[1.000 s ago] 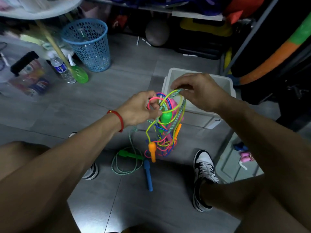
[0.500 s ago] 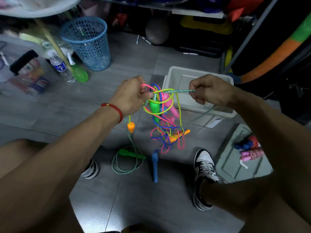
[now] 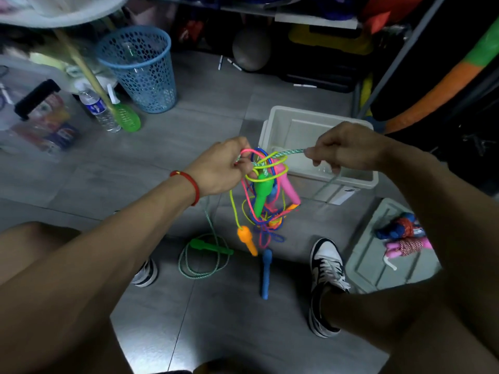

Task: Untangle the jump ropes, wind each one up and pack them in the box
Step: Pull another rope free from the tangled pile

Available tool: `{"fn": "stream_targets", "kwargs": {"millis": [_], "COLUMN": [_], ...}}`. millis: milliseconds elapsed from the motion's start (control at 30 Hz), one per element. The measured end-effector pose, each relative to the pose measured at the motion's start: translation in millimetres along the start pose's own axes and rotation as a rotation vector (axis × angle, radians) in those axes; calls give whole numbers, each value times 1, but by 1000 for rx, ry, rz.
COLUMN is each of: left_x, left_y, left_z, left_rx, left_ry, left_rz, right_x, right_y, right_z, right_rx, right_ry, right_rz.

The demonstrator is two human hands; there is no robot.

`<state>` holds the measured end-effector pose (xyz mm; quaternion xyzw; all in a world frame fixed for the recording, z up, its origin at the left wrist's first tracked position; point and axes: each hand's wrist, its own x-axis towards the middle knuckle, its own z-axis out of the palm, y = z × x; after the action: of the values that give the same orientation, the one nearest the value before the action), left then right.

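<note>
A: Starting nearest: a blue handle [image 3: 266, 273] lies on the floor [image 3: 216, 319] between the two shoes [image 3: 325, 282], and just beyond it the green-white braided rope [image 3: 201, 261] sits in loose coils with its green handle [image 3: 210, 247].

B: And the tangle?

A: Held in the air above those. The left hand [image 3: 220, 168] has its fingers curled tight round the top of the knot of jump ropes [image 3: 266, 190], pink, yellow and blue cords with a green handle, a pink one and an orange handle [image 3: 247, 240] dangling lowest. The right hand [image 3: 344, 149] pinches a stretch of the braided rope between thumb and curled fingers, drawn taut out of the bundle.

B: Risk?

A: My judgement: a straight pull on that taut strand could cinch the yellow loops crossing it and tighten the knot instead of freeing it. The braided rope also runs down to the coils on the floor, so hauling may drag them into a fresh snarl, or a hanging handle could catch in a loop.

B: Beyond the hands?

A: The white box [image 3: 359, 182] stands on the floor just behind them, and seems to hold no ropes yet. Its lid [image 3: 378, 268] lies to the right, carrying two wound bundles [image 3: 405, 238]. Farther back, near the left edge of the floor, a blue basket [image 3: 140, 71] and a water bottle [image 3: 98, 106].
</note>
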<state>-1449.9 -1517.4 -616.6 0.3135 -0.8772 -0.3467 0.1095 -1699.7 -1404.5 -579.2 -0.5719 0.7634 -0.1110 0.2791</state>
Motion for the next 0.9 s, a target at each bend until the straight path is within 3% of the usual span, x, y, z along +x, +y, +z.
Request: {"fn": "stream_targets", "kwargs": {"millis": [100,300,567,733,900], "left_x": [-1,-4,-6,-6,-6], "left_y": [4,8,-3,7,11], "left_z": [3,-1,-13,-8,-2], "left_rx": [3,-88,142,-366,-529], "left_ry": [22,7,-11,-120,-41], "left_rz": [63,116,-122,-274,-293], "right_x": [-3,4,1,1,-3], "right_y": [-23,-41,-40,-54,-58], "right_z": [13,40,38,41,34], "right_rx": [171,74,385,427,462], "right_ry": [-14,-103,-99,-69,-51], "right_rz": [-73,-147,-144,-83,-75]}}
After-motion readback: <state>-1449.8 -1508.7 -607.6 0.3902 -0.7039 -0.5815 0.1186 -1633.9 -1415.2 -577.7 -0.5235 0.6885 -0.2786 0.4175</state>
